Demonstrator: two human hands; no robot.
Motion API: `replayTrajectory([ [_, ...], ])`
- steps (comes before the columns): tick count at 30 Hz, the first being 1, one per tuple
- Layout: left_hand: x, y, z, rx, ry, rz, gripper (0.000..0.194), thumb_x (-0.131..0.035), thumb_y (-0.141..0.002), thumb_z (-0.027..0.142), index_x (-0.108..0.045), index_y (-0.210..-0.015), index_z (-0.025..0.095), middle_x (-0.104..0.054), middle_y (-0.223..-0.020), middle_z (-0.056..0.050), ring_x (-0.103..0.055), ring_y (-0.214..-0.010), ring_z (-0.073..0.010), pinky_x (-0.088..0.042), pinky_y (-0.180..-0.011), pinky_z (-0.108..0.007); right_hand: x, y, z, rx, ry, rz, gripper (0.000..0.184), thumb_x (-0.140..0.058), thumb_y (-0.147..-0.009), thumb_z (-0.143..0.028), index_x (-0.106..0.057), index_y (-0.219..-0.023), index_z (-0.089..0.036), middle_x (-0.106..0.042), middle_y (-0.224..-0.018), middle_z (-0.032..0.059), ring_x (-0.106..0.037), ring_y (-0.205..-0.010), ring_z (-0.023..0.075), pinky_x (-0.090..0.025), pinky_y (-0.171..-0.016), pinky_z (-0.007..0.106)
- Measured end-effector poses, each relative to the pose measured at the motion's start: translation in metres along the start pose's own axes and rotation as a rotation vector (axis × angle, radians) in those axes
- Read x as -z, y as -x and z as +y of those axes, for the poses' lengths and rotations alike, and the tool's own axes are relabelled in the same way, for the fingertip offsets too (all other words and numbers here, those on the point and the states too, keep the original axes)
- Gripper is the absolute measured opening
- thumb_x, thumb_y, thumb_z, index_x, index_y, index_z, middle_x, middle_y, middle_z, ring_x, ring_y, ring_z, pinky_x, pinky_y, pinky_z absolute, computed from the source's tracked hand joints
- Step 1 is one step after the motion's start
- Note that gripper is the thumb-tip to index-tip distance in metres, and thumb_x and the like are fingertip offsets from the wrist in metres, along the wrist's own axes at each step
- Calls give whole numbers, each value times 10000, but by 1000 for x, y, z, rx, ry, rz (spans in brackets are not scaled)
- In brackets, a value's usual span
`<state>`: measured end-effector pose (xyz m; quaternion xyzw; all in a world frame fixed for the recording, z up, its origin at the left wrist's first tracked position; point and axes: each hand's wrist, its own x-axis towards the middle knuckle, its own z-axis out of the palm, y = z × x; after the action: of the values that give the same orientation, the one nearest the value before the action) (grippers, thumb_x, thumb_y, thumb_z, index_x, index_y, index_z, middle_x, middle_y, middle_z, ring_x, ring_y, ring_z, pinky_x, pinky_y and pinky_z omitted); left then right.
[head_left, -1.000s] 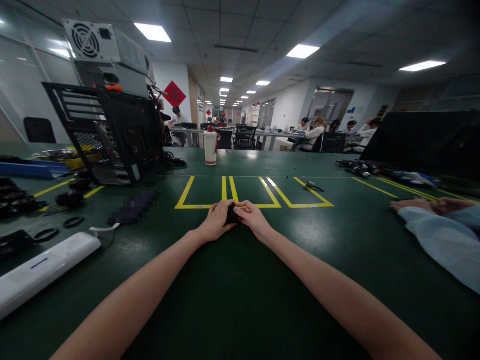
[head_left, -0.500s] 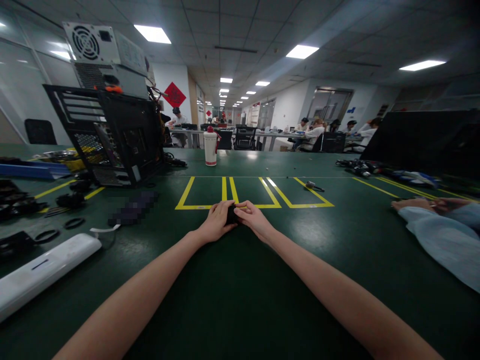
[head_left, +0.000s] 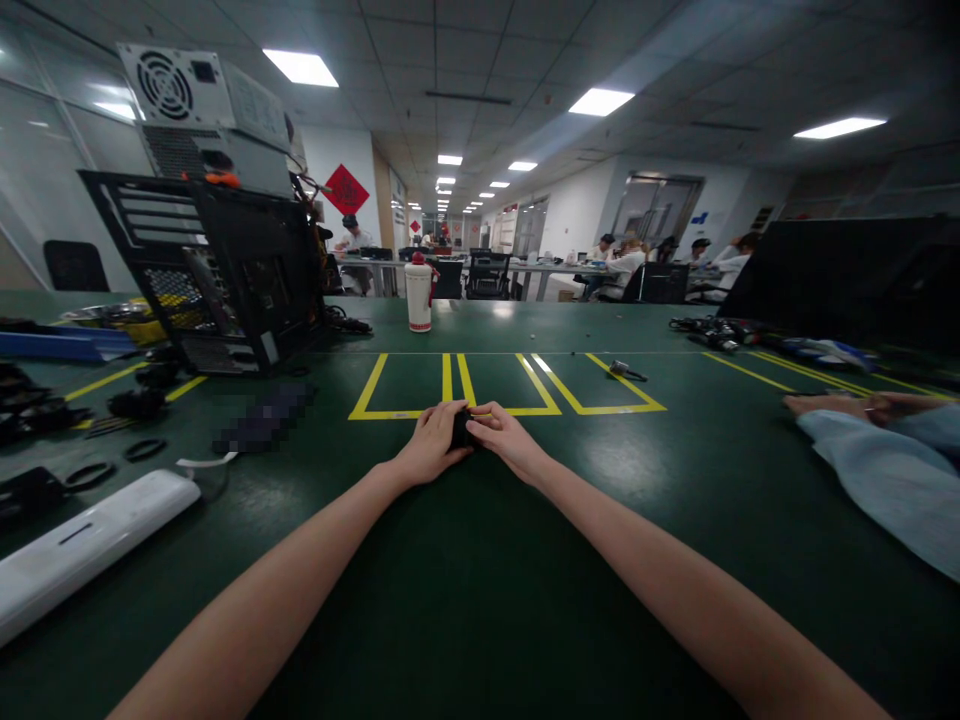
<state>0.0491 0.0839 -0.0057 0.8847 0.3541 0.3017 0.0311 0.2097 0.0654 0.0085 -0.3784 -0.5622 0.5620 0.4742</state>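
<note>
Between my two hands is a small black object [head_left: 462, 430], mostly covered by fingers, so its kind does not show. My left hand [head_left: 433, 442] is closed around its left side, thumb toward me and fingers over the far side. From the right, my right hand [head_left: 507, 440] grips it with thumb and fingertips. Both hands are low over the green table [head_left: 480, 570], just at the near edge of the yellow tape outlines [head_left: 517, 411]. Beyond the tape on the right lies a small dark part [head_left: 627, 371].
To the left stand an open black computer case [head_left: 225, 270] with a power supply [head_left: 180, 85] on top, a white power strip [head_left: 97, 540], and black rings [head_left: 91, 475]. A white bottle [head_left: 419, 297] stands ahead. Another person's sleeve [head_left: 877, 470] rests at right, near cables [head_left: 709, 332].
Both hands keep their hold on the black object. The whole view has shifted very slightly; nothing else visibly differs.
</note>
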Motion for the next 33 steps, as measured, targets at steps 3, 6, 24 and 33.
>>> replayTrajectory([
  [3,0,0,0,0,1,3,595,-560,-713,268,-217,-1197,220,-374,-1204,-89,-352,-1146,-230,-245,-971,-443,-1,-3,0,-14,-20,24,268,-630,-630,-331,-514,-837,-207,-581,-857,17,-541,-855,151,-409,-782,335],
  [6,1,0,1,3,0,-7,596,-554,-719,263,-212,-1205,220,-373,-1207,-89,-344,-1153,-229,-236,-978,-442,-1,-6,1,-40,-21,30,293,-630,-635,-323,-539,-881,-192,-576,-901,38,-534,-876,159,-402,-803,339],
  [24,0,0,0,5,2,7,597,-558,-712,253,-213,-1199,221,-375,-1208,-93,-342,-1156,-238,-248,-964,-450,1,-10,7,-24,8,25,292,-612,-645,-335,-551,-878,-170,-571,-890,40,-530,-843,149,-385,-810,340],
  [33,1,0,2,-1,14,-3,585,-549,-722,261,-211,-1197,224,-377,-1200,-88,-350,-1148,-229,-241,-970,-446,-1,-1,1,29,13,23,276,-638,-620,-300,-518,-850,-206,-576,-841,10,-529,-845,138,-393,-788,320],
])
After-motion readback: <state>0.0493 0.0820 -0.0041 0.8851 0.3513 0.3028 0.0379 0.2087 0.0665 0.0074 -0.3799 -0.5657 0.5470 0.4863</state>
